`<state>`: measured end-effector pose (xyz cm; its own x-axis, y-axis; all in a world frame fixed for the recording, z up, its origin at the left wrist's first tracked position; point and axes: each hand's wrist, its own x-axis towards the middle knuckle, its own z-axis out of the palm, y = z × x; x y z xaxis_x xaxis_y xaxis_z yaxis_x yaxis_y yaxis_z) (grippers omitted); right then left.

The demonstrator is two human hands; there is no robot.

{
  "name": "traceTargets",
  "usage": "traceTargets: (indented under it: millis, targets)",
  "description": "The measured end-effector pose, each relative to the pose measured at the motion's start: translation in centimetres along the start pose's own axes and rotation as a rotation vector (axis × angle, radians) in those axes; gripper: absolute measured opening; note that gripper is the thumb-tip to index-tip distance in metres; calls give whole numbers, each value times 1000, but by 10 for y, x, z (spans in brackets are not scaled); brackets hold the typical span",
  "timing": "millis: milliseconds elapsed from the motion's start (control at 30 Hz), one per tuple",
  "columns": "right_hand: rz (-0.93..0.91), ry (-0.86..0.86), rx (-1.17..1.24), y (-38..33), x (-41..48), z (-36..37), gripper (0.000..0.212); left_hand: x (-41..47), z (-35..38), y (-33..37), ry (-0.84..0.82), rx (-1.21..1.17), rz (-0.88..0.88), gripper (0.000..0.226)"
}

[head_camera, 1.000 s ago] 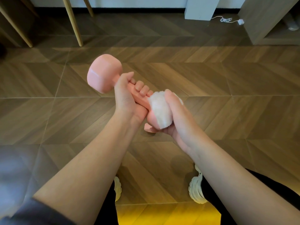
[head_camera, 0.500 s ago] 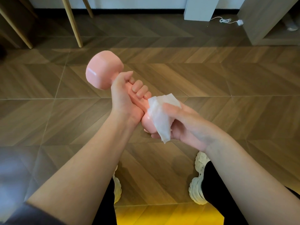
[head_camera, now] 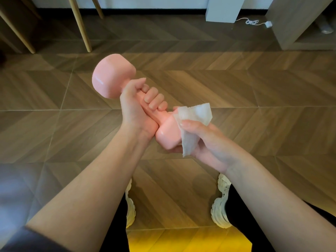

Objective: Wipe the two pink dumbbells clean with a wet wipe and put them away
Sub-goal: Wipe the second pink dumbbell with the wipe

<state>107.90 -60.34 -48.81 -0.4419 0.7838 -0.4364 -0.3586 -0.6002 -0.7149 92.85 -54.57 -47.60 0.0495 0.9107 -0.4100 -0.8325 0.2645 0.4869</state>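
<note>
Obliquely, dumbbell (head_camera: pixel 112 77) axis far-left to near-right

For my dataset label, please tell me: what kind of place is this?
Probably a room in a home: a wood-pattern floor, slim wooden furniture legs by the wall, and a white cable lying beside a low cabinet.

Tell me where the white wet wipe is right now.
In the head view, the crumpled white wet wipe sits right of centre, held by the right hand against the near head of the glossy pink dumbbell.
</note>
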Motion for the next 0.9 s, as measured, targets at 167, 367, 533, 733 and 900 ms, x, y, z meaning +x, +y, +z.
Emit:
traceTargets:
  millis: [167,367,533,733,900]
  targets:
    - [35,56,81,3,7,13,49,-2,0,-2,-45,10,41,31]
    - [-39,-70,64,-1,0,6,48,0,1,-1,-40,-49,48,31]
    - [-71,146,-16,8,6,19,46,-1,3,-5,-67,27,54,31]
    - [-30,-10,95,-3,-2,9,51,-1,3,-1,-70,-29,59,31]
    - [-81,63,37,2,2,16,54,-3,2,0,-121,-13,69,30]
